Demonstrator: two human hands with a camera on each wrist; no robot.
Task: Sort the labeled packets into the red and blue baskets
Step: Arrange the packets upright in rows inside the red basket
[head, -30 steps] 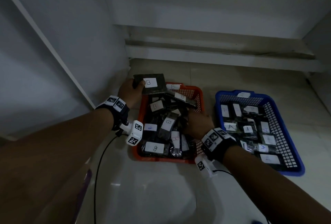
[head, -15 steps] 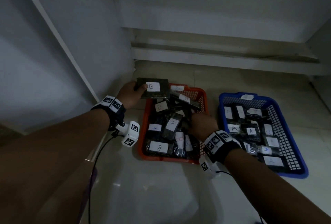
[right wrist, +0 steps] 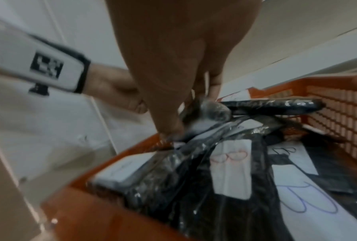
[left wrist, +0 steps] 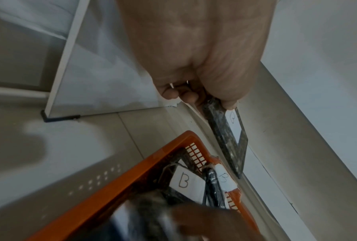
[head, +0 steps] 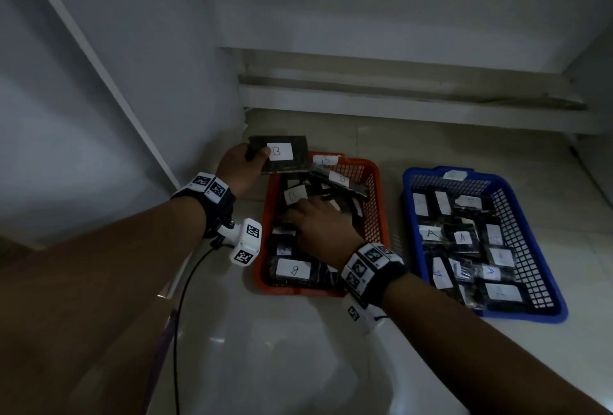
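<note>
A dark, plastic-wrapped packet (head: pixel 278 158) bearing a white label marked "B" was held above the far left corner of the red basket (head: pixel 376 215), pinched at its left edge by the left hand (head: pixel 239 166), thumb on top and fingers beneath; the left wrist view showed the same packet (left wrist: pixel 228 130) edge-on in that hand (left wrist: pixel 196 53), just past the basket's orange-red rim (left wrist: pixel 132 166). The right hand (head: pixel 320 227) reached down into the red basket, its fingers (right wrist: pixel 167 117) closed around the crinkled wrapper of another dark packet (right wrist: pixel 204 114) in the pile. More packets labeled "B" (head: pixel 293 270) filled the red basket, some lying flat, some tilted against one another. Just to the right, apart from it, stood the blue basket (head: pixel 517 242), holding packets labeled "A" (head: pixel 462 238). Both baskets sat on a pale glossy floor (head: pixel 298 348) near a white wall (head: pixel 365 16) and a low ledge (head: pixel 398 106). Each wrist wore a dark band (head: pixel 374 273) with black-and-white square markers, and a black cable (head: pixel 180 315) trailed from the left one.
</note>
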